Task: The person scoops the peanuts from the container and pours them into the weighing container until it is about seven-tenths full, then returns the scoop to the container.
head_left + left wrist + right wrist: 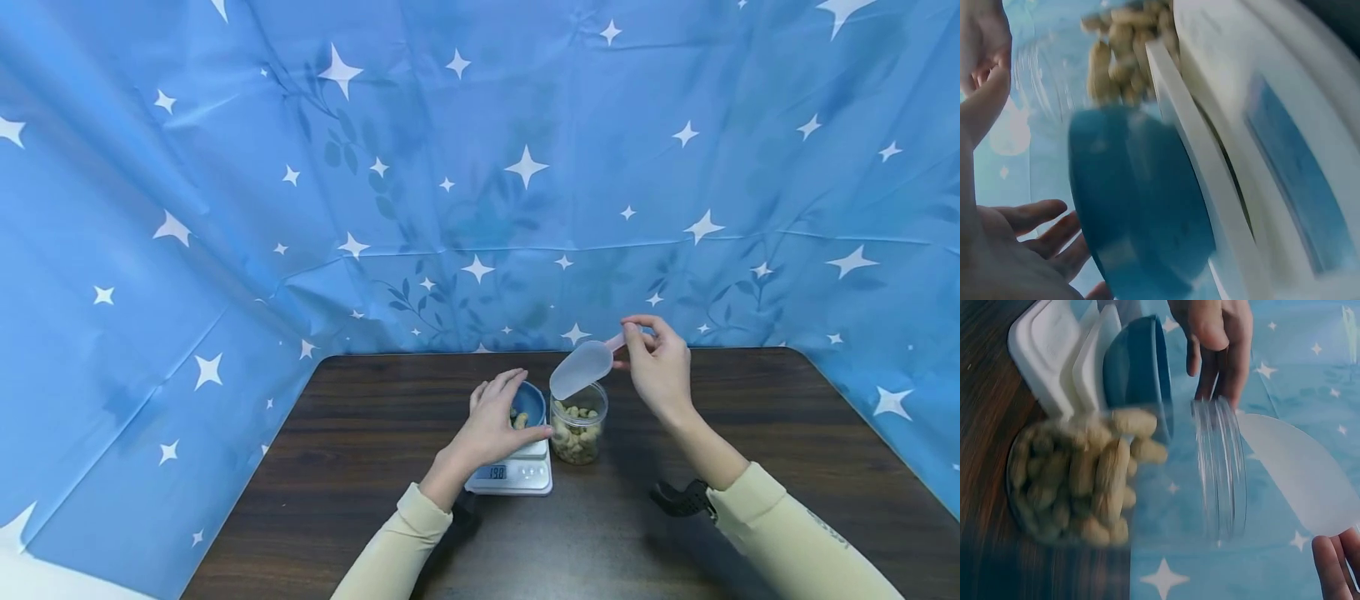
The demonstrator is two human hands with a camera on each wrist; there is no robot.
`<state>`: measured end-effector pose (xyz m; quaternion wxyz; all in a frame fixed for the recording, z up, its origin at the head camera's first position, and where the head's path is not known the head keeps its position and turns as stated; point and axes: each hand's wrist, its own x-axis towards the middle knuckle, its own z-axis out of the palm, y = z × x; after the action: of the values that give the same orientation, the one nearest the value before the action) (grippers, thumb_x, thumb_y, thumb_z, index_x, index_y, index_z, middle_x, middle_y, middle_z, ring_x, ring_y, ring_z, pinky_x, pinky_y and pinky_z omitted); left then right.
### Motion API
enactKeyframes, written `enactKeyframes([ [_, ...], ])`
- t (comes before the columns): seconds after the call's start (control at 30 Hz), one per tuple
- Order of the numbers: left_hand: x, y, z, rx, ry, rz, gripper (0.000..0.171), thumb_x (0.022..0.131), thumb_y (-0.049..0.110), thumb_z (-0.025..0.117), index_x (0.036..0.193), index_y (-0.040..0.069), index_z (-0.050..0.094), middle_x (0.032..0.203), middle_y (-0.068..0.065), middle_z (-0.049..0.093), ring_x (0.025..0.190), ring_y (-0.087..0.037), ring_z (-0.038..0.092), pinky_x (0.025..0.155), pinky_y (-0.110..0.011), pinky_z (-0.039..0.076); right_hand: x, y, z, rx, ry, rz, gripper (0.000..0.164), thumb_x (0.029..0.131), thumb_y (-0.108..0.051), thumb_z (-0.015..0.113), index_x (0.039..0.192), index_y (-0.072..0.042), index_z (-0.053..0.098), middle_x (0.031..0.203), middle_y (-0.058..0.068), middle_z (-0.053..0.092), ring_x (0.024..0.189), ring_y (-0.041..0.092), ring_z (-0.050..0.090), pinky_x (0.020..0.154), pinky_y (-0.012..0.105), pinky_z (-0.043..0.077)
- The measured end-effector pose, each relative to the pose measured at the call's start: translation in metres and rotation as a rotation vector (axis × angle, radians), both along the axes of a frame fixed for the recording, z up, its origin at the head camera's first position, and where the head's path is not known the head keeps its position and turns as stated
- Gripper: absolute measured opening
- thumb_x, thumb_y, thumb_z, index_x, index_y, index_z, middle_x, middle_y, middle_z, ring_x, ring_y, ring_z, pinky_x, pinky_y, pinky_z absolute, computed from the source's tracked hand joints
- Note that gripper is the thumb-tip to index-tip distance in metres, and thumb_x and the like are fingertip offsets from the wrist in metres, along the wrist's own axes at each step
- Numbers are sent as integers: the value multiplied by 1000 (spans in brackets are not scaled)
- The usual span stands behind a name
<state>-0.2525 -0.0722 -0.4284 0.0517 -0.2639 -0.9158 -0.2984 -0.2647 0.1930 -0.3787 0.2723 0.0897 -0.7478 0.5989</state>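
My right hand pinches the handle of a translucent white scoop, which tilts over the mouth of a clear jar. Inside the jar lie peanuts in their shells, piled below its threaded rim. Just left of it, a blue bowl with a few peanuts rests on a white kitchen scale. My left hand is over the bowl, fingers and thumb spread apart; in the left wrist view its fingertips are right by the bowl's rim.
A dark wood-grain table carries everything. Behind and to the sides hangs a blue cloth with white stars. The scale's display shows digits. A black band is on my right wrist.
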Motion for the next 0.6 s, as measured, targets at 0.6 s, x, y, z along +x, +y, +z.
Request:
enactKeyframes([
  [0.6, 3, 53, -2, 33, -65, 7, 100, 86, 58, 78, 162, 13, 31, 152, -5, 49, 138, -19, 48, 116, -55, 25, 2, 0, -15, 512, 358, -52, 10, 102, 3, 61, 110, 2, 66, 78, 4, 72, 42, 2, 35, 41, 20, 30],
])
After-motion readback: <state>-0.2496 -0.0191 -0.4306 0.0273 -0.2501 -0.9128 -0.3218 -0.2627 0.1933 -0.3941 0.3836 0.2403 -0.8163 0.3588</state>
